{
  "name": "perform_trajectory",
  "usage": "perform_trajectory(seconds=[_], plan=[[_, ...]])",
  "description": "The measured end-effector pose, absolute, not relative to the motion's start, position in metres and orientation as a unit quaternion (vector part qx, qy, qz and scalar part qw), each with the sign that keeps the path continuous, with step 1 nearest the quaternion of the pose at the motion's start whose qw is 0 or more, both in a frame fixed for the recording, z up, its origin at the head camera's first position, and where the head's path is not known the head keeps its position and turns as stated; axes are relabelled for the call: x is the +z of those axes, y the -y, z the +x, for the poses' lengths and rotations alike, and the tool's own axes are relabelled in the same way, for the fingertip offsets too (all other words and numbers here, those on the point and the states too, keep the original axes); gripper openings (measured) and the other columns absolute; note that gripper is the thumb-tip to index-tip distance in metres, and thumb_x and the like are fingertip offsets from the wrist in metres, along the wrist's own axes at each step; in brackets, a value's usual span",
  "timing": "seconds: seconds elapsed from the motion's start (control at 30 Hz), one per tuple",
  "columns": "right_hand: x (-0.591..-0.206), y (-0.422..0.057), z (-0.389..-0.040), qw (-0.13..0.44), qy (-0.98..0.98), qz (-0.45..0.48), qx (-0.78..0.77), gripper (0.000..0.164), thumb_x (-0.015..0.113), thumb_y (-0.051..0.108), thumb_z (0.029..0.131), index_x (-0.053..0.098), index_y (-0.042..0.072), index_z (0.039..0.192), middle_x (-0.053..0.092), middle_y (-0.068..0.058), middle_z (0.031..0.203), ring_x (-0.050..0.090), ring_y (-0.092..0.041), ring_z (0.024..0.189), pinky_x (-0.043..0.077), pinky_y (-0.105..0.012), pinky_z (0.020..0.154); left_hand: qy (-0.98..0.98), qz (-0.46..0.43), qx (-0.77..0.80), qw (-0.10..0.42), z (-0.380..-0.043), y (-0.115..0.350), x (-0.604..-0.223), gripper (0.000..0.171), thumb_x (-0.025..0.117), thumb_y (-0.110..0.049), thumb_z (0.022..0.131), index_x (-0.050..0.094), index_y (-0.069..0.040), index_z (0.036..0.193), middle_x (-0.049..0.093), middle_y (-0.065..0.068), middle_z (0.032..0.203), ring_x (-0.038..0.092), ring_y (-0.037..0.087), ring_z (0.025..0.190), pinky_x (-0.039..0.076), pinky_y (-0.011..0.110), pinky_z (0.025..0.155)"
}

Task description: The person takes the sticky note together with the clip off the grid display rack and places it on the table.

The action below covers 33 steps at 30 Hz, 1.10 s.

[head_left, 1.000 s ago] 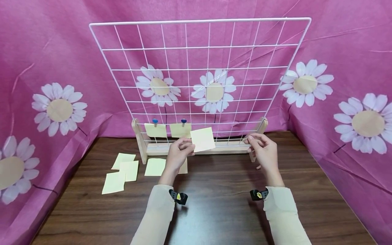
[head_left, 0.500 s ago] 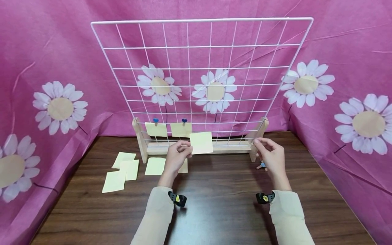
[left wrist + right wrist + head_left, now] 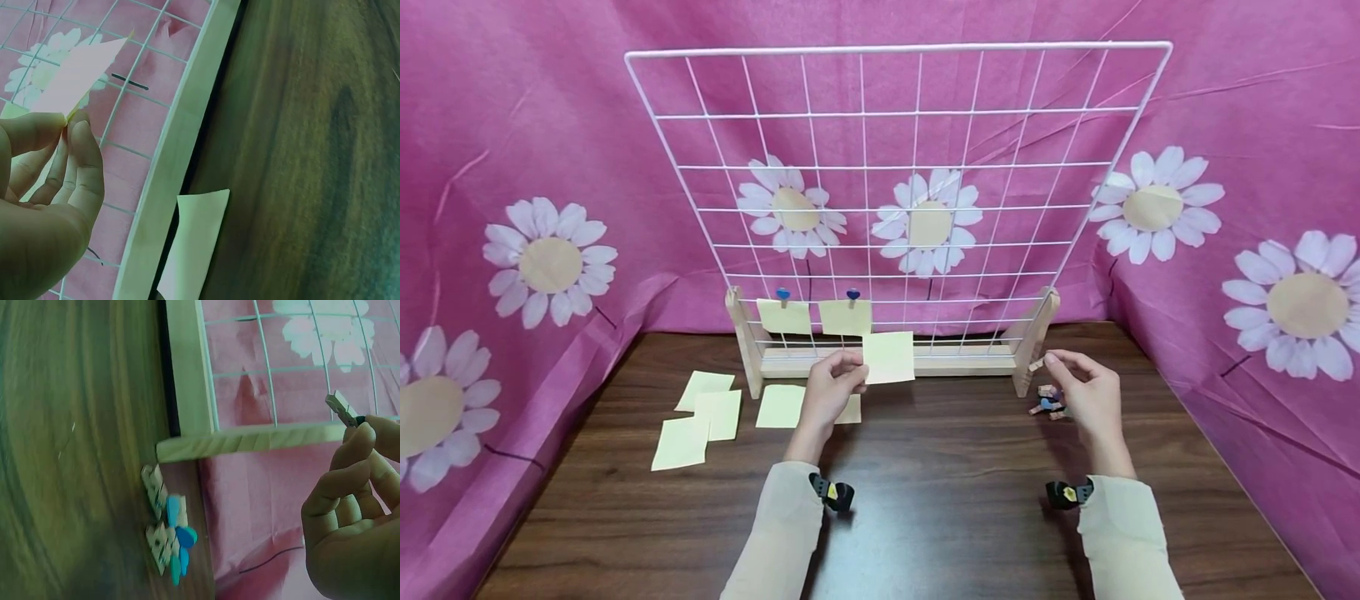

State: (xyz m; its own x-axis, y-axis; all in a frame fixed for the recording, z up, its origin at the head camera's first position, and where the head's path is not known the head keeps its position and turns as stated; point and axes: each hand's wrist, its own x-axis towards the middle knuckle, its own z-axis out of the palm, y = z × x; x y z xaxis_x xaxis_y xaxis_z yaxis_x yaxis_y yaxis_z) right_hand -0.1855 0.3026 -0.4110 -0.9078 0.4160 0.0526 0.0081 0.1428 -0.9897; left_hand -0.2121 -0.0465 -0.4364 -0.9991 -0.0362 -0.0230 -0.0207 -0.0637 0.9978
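My left hand pinches a pale yellow sticky note by its left edge, in front of the lower part of a white wire grid. In the left wrist view, thumb and fingertips meet on the note's corner. My right hand is beside the stand's right foot and pinches a small wooden clothespin, its jaws pointing away from the fingertips. Two notes, a left one and a right one, hang on the grid under blue heart clothespins.
A small pile of wooden clothespins with blue and green hearts lies by the right foot of the grid's wooden stand. Several loose notes lie on the dark wooden table at left. Pink flowered cloth surrounds the table.
My right hand has moved right and toward me, away from the grid, bringing the clothespin pile into view. My left hand has lowered the note slightly.
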Motion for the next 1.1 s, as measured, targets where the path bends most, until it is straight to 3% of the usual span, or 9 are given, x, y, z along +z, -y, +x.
perform_trajectory(seconds=[0.17,0.43,0.63,0.7,1.1], plan=[[-0.415,-0.313,-0.183,0.149,0.754,-0.154,0.621,0.006,0.076,0.017,0.093,0.078,0.015,0.099,0.059,0.003,0.061,0.056,-0.006,0.05,0.042,-0.018,0.039,0.688,0.029,-0.725,-0.001,-0.21,0.049,-0.441,0.018,0.068,0.002,0.093,0.067,0.011,0.108,0.066,0.011,0.092,0.064,0.016,0.075,0.063,0.033,0.075],[-0.422,-0.331,-0.182,0.127,0.798,-0.138,0.572,0.034,0.071,0.02,0.097,0.068,-0.007,0.117,0.065,0.009,0.069,0.061,-0.008,0.057,0.049,-0.02,0.046,0.686,0.029,-0.727,-0.013,-0.211,0.051,-0.446,0.018,0.066,0.008,0.091,0.065,0.011,0.108,0.064,0.011,0.088,0.063,0.014,0.069,0.061,0.026,0.069],[-0.429,-0.344,-0.18,0.102,0.81,-0.125,0.563,0.04,0.068,0.017,0.099,0.062,-0.013,0.123,0.07,0.014,0.077,0.064,-0.007,0.057,0.054,-0.02,0.054,0.692,0.033,-0.721,-0.031,-0.21,0.051,-0.452,0.02,0.065,0.009,0.09,0.064,0.013,0.109,0.064,0.015,0.092,0.063,0.016,0.068,0.063,0.031,0.07],[-0.431,-0.346,-0.18,0.092,0.812,-0.125,0.562,0.041,0.067,0.016,0.099,0.059,-0.015,0.125,0.071,0.013,0.078,0.065,-0.008,0.057,0.055,-0.02,0.056,0.693,0.033,-0.719,-0.037,-0.209,0.051,-0.454,0.019,0.066,0.008,0.09,0.064,0.011,0.109,0.064,0.014,0.092,0.063,0.016,0.068,0.061,0.026,0.067],[-0.444,-0.36,-0.183,0.001,0.836,-0.124,0.535,0.042,0.062,0.018,0.102,0.056,-0.015,0.127,0.074,0.001,0.084,0.065,-0.006,0.06,0.054,-0.023,0.053,0.696,0.033,-0.715,-0.061,-0.207,0.053,-0.464,0.024,0.065,0.01,0.087,0.063,0.011,0.11,0.065,0.017,0.094,0.064,0.016,0.067,0.061,0.026,0.065]])
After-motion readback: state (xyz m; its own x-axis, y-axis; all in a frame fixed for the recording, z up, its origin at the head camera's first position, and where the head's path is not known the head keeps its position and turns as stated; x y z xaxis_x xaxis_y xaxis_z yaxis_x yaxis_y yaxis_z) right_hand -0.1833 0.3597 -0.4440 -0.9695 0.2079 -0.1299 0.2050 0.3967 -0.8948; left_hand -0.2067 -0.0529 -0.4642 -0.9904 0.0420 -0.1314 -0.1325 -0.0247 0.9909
